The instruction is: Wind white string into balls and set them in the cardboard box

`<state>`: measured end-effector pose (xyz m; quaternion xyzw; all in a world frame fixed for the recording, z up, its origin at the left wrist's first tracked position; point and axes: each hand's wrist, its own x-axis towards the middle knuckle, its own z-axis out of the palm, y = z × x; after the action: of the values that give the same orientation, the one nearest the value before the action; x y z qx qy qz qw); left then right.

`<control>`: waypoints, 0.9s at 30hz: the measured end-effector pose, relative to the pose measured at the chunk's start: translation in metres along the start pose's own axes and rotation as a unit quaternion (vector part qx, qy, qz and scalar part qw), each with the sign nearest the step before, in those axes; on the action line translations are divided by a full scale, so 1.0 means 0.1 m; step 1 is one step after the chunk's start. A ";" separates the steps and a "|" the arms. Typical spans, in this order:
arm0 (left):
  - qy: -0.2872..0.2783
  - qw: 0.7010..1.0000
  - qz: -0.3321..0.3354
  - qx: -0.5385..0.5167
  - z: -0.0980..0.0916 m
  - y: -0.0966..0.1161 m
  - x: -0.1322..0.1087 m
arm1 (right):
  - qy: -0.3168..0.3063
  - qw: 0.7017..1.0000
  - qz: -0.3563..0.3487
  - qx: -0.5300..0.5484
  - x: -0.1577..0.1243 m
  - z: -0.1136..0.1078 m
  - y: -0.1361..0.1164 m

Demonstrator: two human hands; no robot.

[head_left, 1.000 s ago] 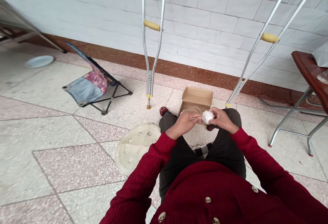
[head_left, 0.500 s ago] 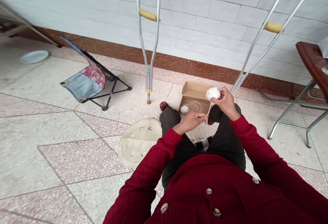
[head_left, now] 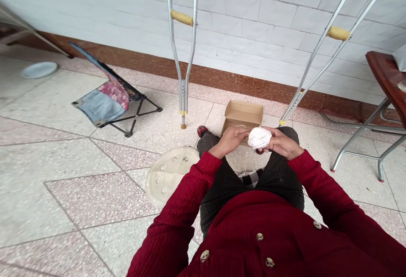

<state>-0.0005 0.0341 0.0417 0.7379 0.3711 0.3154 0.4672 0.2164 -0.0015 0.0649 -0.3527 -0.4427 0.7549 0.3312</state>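
Note:
A ball of white yarn (head_left: 259,138) is held between my knees, above the floor. My right hand (head_left: 284,143) grips it from the right, thumb and fingers closed around that side. My left hand (head_left: 232,140) is closed in a pinch at the ball's left side, on the yarn strand, though its fingertips are partly hidden. Just beyond both hands lies an open cardboard box (head_left: 244,111) with its lid raised. A bit of loose strand shows above my left hand; the rest of the box's inside is hidden behind the hands.
Two metal crutches, a left one (head_left: 182,95) and a right one (head_left: 293,103), lean on the tiled wall. A pale round mat with holes (head_left: 168,177) lies left of my legs. Further left are a folding chair (head_left: 109,103) and a plate (head_left: 39,70). A brown stool (head_left: 385,78) stands right.
My right hand has brought the yarn ball down toward me and turned it. My left hand has moved slightly up and left, and now meets the ball, covering the smaller ball seen in the box.

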 end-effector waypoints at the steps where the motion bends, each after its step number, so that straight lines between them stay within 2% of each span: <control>1: 0.002 1.000 -0.009 0.002 0.04 -0.01 -0.01 | 0.019 1.000 -0.019 0.008 0.02 0.02 -0.06; 4: -0.021 0.999 -0.042 -0.006 0.14 0.00 -0.07 | 0.105 0.991 -0.086 -0.004 0.18 0.02 -0.23; 6: -0.054 0.996 -0.061 -0.029 0.18 0.04 -0.11 | 0.186 0.973 -0.121 -0.058 0.31 -0.03 -0.28; 8: -0.081 0.994 -0.066 -0.044 0.18 0.10 -0.13 | 0.271 0.937 -0.145 -0.163 0.43 -0.11 -0.25; 10: -0.084 0.994 -0.057 -0.041 0.12 0.15 -0.12 | 0.315 0.892 -0.152 -0.288 0.48 -0.19 -0.15; 11: -0.075 0.995 -0.053 -0.033 0.08 0.16 -0.10 | 0.307 0.879 -0.143 -0.334 0.48 -0.23 -0.08; 12: -0.062 0.997 -0.049 -0.021 0.03 0.17 -0.08 | 0.280 0.881 -0.123 -0.361 0.47 -0.25 0.00; 13: -0.047 0.998 -0.044 -0.008 -0.01 0.16 -0.06 | 0.238 0.895 -0.091 -0.365 0.43 -0.26 0.07; 16: -0.016 0.999 -0.004 0.032 -0.09 0.12 -0.02 | 0.076 0.957 0.033 -0.279 0.28 -0.28 0.23; 19: -0.026 0.998 0.047 0.035 -0.09 0.08 -0.01 | -0.032 0.984 0.101 -0.141 0.15 -0.27 0.25; 21: -0.036 0.998 0.055 0.018 -0.05 0.04 -0.02 | -0.043 0.994 0.089 -0.047 0.09 -0.24 0.20; 23: -0.027 0.999 0.040 0.005 0.00 0.00 -0.03 | -0.025 0.998 0.049 0.018 0.07 -0.19 0.11; 27: -0.015 1.000 -0.012 -0.012 0.07 -0.09 -0.06 | 0.047 0.997 -0.049 0.029 0.15 -0.05 -0.10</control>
<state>-0.0003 0.0281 0.0299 0.7321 0.3690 0.3030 0.4858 0.2150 0.0168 0.0687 -0.3558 -0.4210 0.7330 0.3986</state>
